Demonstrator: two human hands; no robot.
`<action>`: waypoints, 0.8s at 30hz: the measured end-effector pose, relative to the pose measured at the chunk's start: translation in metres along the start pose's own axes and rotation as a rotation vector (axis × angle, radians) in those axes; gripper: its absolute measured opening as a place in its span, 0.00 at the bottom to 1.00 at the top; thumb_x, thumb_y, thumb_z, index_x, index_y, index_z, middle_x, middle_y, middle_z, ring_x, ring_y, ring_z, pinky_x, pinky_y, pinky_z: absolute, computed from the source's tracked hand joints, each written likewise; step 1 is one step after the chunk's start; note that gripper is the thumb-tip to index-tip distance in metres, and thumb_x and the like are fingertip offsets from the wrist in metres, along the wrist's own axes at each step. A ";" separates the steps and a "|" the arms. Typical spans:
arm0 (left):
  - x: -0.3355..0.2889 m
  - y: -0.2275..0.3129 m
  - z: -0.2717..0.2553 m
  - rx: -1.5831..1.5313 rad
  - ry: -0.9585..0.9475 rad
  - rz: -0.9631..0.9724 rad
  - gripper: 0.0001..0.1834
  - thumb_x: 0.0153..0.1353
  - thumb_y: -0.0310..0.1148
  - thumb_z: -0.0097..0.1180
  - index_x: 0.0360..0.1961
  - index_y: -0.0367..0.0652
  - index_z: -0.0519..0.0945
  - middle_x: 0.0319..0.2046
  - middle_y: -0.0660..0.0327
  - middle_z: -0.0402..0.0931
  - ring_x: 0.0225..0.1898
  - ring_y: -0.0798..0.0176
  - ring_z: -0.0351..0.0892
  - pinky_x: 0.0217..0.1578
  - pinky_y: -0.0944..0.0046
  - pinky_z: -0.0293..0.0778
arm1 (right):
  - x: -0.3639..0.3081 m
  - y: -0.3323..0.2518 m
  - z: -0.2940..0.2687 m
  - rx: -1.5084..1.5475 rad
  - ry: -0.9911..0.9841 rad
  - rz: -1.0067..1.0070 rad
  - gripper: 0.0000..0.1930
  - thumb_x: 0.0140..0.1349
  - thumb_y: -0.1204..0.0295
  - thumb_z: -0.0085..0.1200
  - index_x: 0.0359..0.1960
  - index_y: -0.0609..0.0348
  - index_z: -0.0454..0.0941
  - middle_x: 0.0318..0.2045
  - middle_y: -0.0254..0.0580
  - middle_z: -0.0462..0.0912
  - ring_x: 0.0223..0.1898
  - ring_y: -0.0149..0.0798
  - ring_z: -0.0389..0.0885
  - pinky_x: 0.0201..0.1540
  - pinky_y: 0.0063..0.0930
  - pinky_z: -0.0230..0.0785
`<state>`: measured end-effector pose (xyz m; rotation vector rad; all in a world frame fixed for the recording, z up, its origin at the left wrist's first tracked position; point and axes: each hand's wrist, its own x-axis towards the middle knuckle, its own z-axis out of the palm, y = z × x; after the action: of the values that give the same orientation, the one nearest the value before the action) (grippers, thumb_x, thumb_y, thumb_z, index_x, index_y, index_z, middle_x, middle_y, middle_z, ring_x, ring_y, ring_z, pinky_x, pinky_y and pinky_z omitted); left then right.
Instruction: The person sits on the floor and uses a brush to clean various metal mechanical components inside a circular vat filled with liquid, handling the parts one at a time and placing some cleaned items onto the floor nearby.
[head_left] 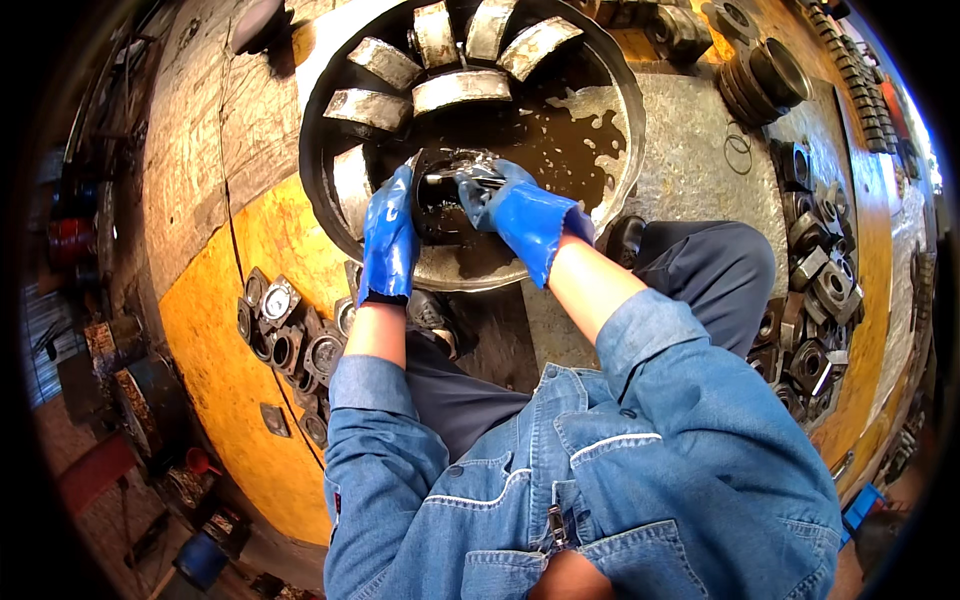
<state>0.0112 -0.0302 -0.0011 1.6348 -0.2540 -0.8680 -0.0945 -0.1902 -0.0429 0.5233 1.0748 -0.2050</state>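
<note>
Blue-gloved left hand [392, 212] gripping a dark part [436, 213], right hand [507, 202] at it, grasp unclear, pan [634, 110] cropped above.

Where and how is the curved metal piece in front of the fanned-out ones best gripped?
Probably across the narrow band of the curved metal piece, near its right end, from the near right: dark liquid lies open there; fanned pieces crowd its far side.

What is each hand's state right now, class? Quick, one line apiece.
Left blue-gloved hand: closed on a dark, round metal part.
Right blue-gloved hand: curled beside that part; its exact hold cannot be told.
</note>
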 end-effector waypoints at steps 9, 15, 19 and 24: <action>0.000 0.012 0.017 -0.056 -0.025 0.052 0.27 0.79 0.48 0.53 0.59 0.32 0.85 0.51 0.55 0.87 0.50 0.64 0.83 0.54 0.62 0.76 | 0.002 -0.007 -0.010 -0.472 -0.125 -0.167 0.16 0.79 0.62 0.49 0.51 0.62 0.81 0.48 0.54 0.87 0.42 0.57 0.90 0.36 0.45 0.89; -0.003 0.010 0.012 0.047 -0.005 0.070 0.27 0.80 0.48 0.51 0.58 0.32 0.85 0.50 0.54 0.88 0.49 0.62 0.83 0.54 0.61 0.76 | -0.026 -0.034 0.001 -1.958 -0.788 -0.832 0.16 0.73 0.76 0.58 0.60 0.71 0.79 0.47 0.53 0.90 0.50 0.44 0.90 0.54 0.32 0.84; -0.006 0.018 0.017 -0.070 -0.022 0.046 0.24 0.80 0.43 0.53 0.57 0.30 0.84 0.49 0.56 0.87 0.49 0.66 0.81 0.55 0.63 0.75 | -0.036 -0.022 0.050 -2.091 -0.400 -0.348 0.20 0.64 0.61 0.70 0.55 0.53 0.87 0.43 0.51 0.90 0.43 0.50 0.90 0.48 0.39 0.81; 0.002 0.005 0.011 -0.150 -0.069 0.067 0.25 0.80 0.44 0.51 0.61 0.32 0.83 0.54 0.55 0.86 0.52 0.65 0.82 0.57 0.63 0.76 | -0.037 0.020 0.054 -3.093 -0.621 -0.729 0.16 0.65 0.62 0.61 0.49 0.53 0.90 0.42 0.52 0.91 0.44 0.55 0.89 0.46 0.45 0.81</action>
<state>0.0065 -0.0413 0.0029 1.4510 -0.2829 -0.8725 -0.0614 -0.2036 0.0158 3.5554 0.1315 -0.9751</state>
